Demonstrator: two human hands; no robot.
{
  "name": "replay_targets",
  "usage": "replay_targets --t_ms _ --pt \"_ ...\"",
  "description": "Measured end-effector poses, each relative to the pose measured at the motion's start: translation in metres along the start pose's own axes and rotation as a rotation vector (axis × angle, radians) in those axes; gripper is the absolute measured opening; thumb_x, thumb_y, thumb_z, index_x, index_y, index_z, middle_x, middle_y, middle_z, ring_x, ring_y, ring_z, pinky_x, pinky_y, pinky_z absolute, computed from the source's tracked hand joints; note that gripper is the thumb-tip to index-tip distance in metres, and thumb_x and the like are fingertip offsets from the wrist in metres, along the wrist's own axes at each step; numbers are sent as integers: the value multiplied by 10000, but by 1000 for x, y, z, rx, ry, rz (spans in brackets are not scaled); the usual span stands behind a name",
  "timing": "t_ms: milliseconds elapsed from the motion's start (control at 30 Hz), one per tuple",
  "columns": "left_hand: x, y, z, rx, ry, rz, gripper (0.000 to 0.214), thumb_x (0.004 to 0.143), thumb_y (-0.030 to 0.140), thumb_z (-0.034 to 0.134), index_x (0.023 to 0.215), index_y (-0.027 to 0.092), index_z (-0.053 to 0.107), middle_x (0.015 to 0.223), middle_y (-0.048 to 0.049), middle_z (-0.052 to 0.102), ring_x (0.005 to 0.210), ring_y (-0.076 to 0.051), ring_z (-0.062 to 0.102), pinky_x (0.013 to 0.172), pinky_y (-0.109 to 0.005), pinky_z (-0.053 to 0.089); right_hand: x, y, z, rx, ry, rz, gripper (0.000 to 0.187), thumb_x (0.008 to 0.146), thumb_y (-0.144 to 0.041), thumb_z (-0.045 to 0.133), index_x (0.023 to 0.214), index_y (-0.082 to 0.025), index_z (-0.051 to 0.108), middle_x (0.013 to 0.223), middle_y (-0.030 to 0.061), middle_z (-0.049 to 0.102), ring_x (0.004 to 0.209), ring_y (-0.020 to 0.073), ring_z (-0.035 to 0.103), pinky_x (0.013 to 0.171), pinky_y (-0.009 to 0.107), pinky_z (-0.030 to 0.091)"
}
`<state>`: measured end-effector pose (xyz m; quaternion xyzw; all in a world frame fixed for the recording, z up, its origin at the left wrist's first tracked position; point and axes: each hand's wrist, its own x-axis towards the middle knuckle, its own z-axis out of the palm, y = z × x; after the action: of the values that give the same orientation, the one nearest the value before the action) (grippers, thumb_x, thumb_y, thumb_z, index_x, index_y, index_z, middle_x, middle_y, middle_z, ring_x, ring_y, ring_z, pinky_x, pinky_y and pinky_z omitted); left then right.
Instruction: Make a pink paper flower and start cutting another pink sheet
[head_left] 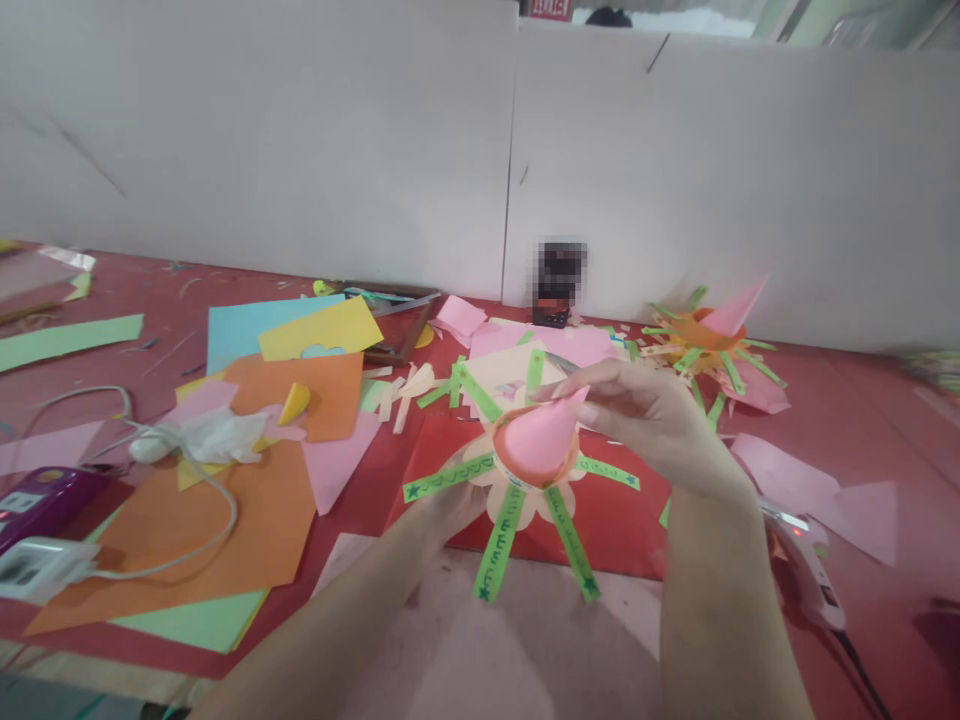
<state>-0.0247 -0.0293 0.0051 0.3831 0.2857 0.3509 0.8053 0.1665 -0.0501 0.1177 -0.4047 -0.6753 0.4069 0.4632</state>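
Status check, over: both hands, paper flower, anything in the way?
Right hand at tip of the pink cone; left hand mostly hidden behind the paper flower. Green strips splayed outward. White corded tool beside the right forearm, apart from the flower.

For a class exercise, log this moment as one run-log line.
left hand: behind paper flower, partly hidden | right hand: at pink paper cone | rear right: second paper ornament

A white cable [235, 515] loops near a purple device [66, 492].
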Motion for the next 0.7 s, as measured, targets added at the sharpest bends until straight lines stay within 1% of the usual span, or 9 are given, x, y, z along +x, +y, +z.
replay_targets --t_ms 100,167,233,300,367,467,533,600,700 --pt "0 2 -1 -54 -60 67 223 745 264 565 948 202 635 777 -25 635 701 -187 583 686 -321 455 0 2 -3 -26 20 -4 150 776 -285 594 908 -258 661 971 31 666 934 174 605 794 315 503" --pt "1 5 -3 -77 -36 60 264 737 247 578 995 208 619 861 -25 641 795 -199 583 717 -303 449 0 3 -6 -69 47 2 156 777 -279 591 912 -267 668 974 20 666 946 172 599 792 305 502" --pt "2 7 -5 -73 -2 31 277 723 239 593 998 210 616 898 -25 643 848 -204 585 728 -289 448 -1 2 -10 -117 84 23 158 778 -277 586 911 -273 672 974 11 665 944 169 597 765 287 508" --pt "3 8 -7 -64 34 30 241 708 222 602 947 212 631 895 -16 648 854 -190 592 729 -267 447 -2 1 -12 -148 113 57 155 784 -279 576 905 -274 673 973 6 663 921 168 603 739 280 514" --pt "4 8 -6 -70 56 25 201 690 195 605 887 209 640 871 -10 653 805 -168 605 692 -243 451 -3 0 -14 -162 130 70 153 790 -285 565 899 -275 672 967 6 664 900 170 610 726 285 519" --pt "4 9 -3 -100 67 0 207 683 161 592 881 196 640 848 -18 660 740 -156 617 643 -232 458 -4 0 -16 -173 136 51 156 787 -299 567 900 -277 671 956 9 669 907 181 610 725 295 523" --pt "4 11 -2 -109 59 11 225 692 155 582 906 189 641 888 -30 662 776 -162 622 668 -235 464 -4 2 -17 -174 140 36 161 782 -309 573 906 -279 672 961 11 670 928 187 605 748 306 521" --pt "4 13 -2 -101 35 31 253 694 143 579 935 186 643 975 -41 650 855 -170 615 715 -232 463 -4 3 -18 -184 150 35 170 784 -312 571 915 -278 674 975 14 667 945 191 600 779 317 515" --pt "4 14 -3 -91 -2 34 343 694 119 577 1027 192 621 1091 -48 611 929 -177 593 767 -235 456 -6 6 -22 -218 168 36 195 793 -307 560 950 -277 672 1008 18 659 945 191 600 803 323 510"
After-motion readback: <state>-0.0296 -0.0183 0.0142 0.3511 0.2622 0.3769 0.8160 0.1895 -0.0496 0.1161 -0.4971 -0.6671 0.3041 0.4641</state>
